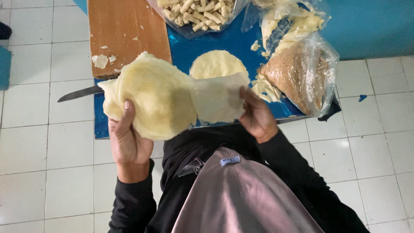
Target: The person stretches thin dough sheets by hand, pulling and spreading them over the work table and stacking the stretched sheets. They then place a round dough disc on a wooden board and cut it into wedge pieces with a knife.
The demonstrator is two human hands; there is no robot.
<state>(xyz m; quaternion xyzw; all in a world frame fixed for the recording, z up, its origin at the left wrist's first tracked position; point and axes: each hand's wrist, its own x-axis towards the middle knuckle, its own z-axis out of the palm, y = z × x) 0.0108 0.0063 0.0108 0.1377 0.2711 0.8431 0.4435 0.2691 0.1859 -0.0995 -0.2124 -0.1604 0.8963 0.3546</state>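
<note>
Above the blue tray (224,41), item one: a stack of pale round wrappers (151,101), cupped from beneath in my left hand (128,140); soft, floppy, light, I judged. Item two: a single sheet (217,101) off that stack, pinched at its edge by my right hand (258,115); thin, tear-prone, best gripped at the rim.

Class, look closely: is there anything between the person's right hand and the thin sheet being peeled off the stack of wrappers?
Nothing visible. The right hand already pinches the thin sheet at its edge, while the left hand holds the stack of wrappers.
</note>
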